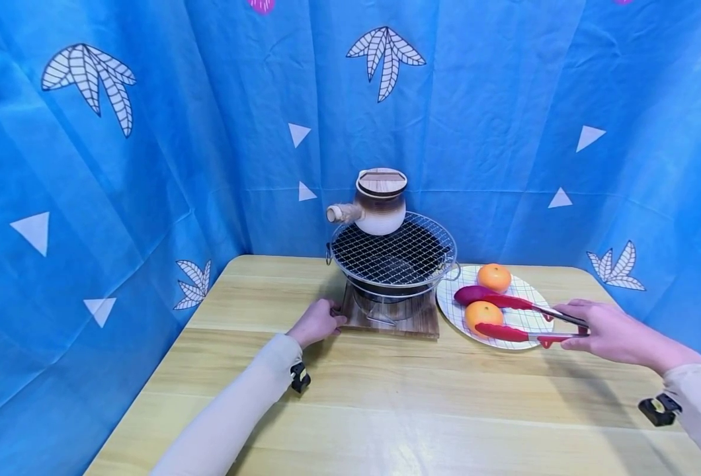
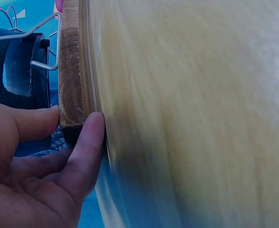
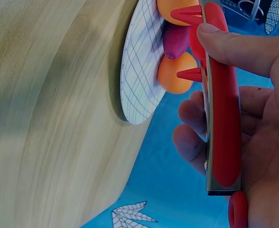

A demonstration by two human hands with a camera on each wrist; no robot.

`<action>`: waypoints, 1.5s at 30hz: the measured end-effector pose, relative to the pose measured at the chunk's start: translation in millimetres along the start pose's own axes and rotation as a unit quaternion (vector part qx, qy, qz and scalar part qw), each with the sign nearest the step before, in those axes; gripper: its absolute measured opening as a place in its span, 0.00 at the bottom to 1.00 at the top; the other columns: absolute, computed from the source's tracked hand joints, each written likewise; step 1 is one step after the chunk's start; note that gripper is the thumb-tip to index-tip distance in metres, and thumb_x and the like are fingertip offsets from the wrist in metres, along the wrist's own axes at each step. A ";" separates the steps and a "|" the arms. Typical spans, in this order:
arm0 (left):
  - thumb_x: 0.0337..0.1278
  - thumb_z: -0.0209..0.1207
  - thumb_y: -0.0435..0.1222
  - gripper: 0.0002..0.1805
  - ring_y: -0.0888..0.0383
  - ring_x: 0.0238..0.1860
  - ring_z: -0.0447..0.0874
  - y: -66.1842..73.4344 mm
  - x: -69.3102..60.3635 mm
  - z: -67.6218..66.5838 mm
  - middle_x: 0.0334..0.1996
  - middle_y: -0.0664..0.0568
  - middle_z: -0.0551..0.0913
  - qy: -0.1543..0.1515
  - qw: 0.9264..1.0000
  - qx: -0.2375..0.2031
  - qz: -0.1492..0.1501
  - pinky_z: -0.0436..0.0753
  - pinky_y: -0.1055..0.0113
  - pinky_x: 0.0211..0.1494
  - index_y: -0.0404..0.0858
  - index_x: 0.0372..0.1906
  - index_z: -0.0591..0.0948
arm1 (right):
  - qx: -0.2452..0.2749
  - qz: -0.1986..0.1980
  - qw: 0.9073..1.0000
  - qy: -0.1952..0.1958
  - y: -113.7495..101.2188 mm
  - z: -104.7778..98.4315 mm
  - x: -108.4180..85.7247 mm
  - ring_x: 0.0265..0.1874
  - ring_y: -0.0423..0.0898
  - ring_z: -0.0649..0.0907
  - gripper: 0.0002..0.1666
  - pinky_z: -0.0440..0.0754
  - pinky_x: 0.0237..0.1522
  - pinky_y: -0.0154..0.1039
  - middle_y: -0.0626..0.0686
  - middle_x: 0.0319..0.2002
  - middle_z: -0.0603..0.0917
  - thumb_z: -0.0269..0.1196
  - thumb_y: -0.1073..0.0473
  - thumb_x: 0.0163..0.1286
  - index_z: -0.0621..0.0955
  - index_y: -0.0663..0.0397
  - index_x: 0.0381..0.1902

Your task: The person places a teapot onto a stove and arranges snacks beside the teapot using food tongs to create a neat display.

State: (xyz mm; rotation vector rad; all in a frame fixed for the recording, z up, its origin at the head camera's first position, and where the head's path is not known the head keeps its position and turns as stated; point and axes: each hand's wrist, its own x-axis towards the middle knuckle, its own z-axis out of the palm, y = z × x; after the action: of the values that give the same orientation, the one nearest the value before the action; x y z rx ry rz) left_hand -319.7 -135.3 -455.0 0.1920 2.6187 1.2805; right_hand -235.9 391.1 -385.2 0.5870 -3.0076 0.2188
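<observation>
My left hand [image 1: 317,322] pinches the front left corner of a wooden board [image 1: 407,324], thumb on one face and a finger [image 2: 89,137] along the other. On the board stands a black stove with a round wire grill rack [image 1: 395,254]. Over at the right, my right hand [image 1: 609,330] grips red-and-steel tongs [image 3: 225,109] above a white checked plate [image 1: 541,297]. The tongs' arms are spread over the plate, around the front orange [image 1: 483,316]. A purple eggplant-like piece [image 1: 472,295] lies between that orange and a back orange [image 1: 494,277].
A brown and white clay pot [image 1: 381,213] with a wooden lid and a side handle sits on the rack's back left part. The wooden table [image 1: 386,403] ends behind the stove and plate, where a blue patterned curtain [image 1: 475,132] hangs.
</observation>
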 end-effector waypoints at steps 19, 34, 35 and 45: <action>0.68 0.60 0.32 0.22 0.55 0.30 0.87 -1.1 0.4 1.1 0.38 0.42 0.84 0.000 1.000 -0.006 0.007 0.85 0.66 0.35 0.22 0.61 0.73 | 0.007 0.005 1.000 -0.011 -0.2 0.7 -0.4 0.47 0.66 0.82 0.43 0.82 0.46 0.65 0.76 0.56 0.79 0.78 0.48 0.54 0.78 0.68 0.61; 0.68 0.61 0.33 0.22 0.56 0.30 0.88 -2.2 1.0 3.0 0.40 0.40 0.85 0.007 1.000 -0.005 0.015 0.87 0.66 0.37 0.23 0.60 0.74 | 0.017 -0.006 1.000 -0.004 -7.3 -21.2 -1.9 0.53 0.72 0.80 0.44 0.82 0.49 0.66 0.77 0.58 0.77 0.77 0.47 0.55 0.77 0.70 0.62; 0.68 0.61 0.33 0.22 0.56 0.30 0.88 -2.3 1.0 3.2 0.41 0.40 0.85 0.007 1.000 -0.004 0.015 0.87 0.65 0.38 0.23 0.60 0.74 | 0.013 -0.007 1.000 -0.002 -7.5 -24.4 -2.0 0.54 0.73 0.79 0.44 0.81 0.49 0.66 0.78 0.58 0.77 0.77 0.47 0.56 0.77 0.70 0.63; 0.67 0.62 0.34 0.29 0.55 0.32 0.89 -4.8 1.7 4.3 0.49 0.35 0.83 0.011 1.000 0.003 0.008 0.87 0.64 0.40 0.22 0.66 0.69 | 0.018 0.014 1.000 -0.004 -11.8 -55.5 1.9 0.55 0.73 0.77 0.50 0.86 0.41 0.55 0.79 0.61 0.74 0.76 0.42 0.56 0.74 0.69 0.66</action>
State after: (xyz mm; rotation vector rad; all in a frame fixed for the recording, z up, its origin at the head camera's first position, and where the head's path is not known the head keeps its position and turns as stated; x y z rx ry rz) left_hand -320.4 -134.6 -461.6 0.2020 2.6440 1.2876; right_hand -231.0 388.1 -328.7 0.5508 -3.0271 0.2742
